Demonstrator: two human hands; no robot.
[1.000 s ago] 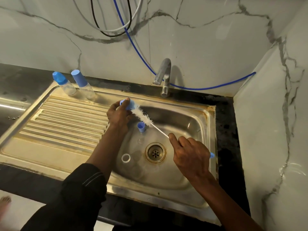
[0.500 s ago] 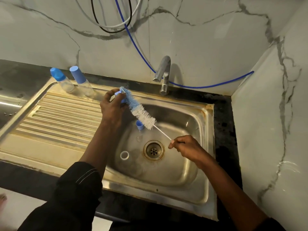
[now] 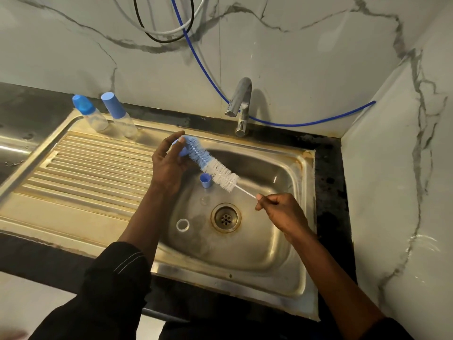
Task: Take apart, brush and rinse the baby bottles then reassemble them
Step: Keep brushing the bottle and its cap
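Note:
My left hand [image 3: 169, 160] holds a small blue bottle part [image 3: 182, 151] over the sink's left rim. A bottle brush [image 3: 210, 168] with blue and white bristles lies against that part, its blue tip by my thumb. My right hand [image 3: 279, 212] pinches the brush's thin white handle over the basin. A clear bottle with a blue collar [image 3: 205, 180] stands in the basin, and a white ring [image 3: 182, 225] lies left of the drain. Two capped baby bottles [image 3: 90, 114] [image 3: 120, 114] stand at the back of the drainboard.
The steel sink [image 3: 282, 253] has a drain [image 3: 225, 217] in its middle and a ribbed drainboard [image 3: 81, 168] to the left. A tap [image 3: 241, 106] stands behind the basin, no water running. A blue hose [image 3: 306, 123] and cables hang along the marble wall.
The brush has been pulled out of the blue part, so its whole bristle head now shows. My right hand slid back along the handle to its end. My left hand rose slightly.

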